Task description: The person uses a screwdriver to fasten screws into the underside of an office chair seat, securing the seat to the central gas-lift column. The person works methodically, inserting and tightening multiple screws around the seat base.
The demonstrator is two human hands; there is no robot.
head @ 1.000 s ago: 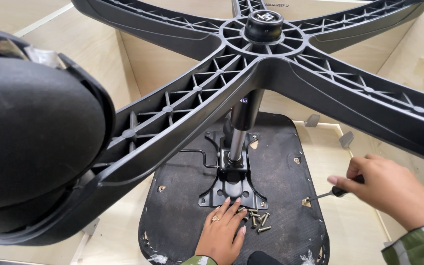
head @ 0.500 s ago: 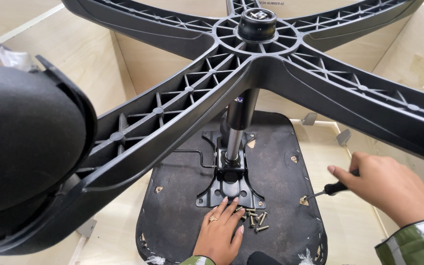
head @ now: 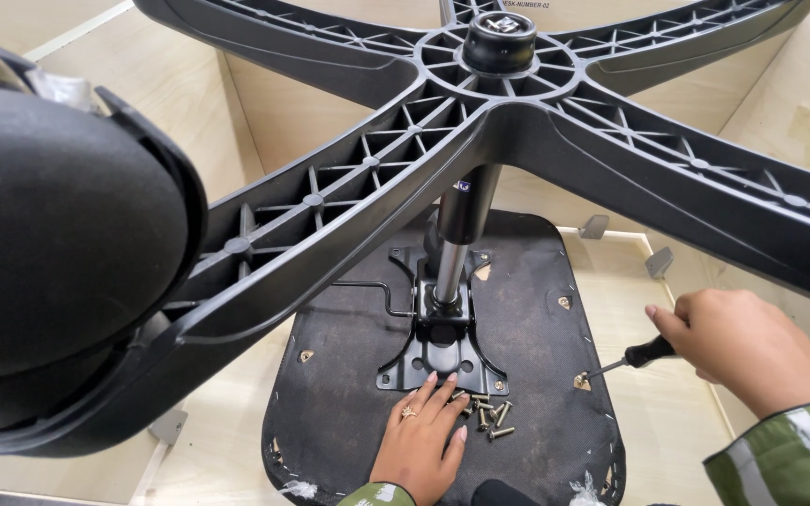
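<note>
**Screwdriver tip now at the seat's right edge**

Since a moment ago the right hand (head: 752, 347) has drawn in a little toward the seat, and the screwdriver (head: 632, 359) it grips, fingers closed round the black handle, now has its tip at a brass insert on the seat underside (head: 349, 412), at lower right of centre. The left hand (head: 421, 436) has barely shifted: it lies flat at lower centre, fingers spread and holding nothing, fingertips just beside the loose screws (head: 485, 415).

The upturned seat lies inside a shallow plywood box (head: 264, 122), whose walls rise at upper left and upper right. The screws sit in a small heap on the seat, just below the black mounting plate (head: 442, 361). From the plate the gas column (head: 457, 234) rises to the five-armed base (head: 499, 103), which spans the top of the frame; a castor (head: 58, 244) fills the left. Bare box floor shows to the seat's right, under the right hand, and at lower left.
</note>
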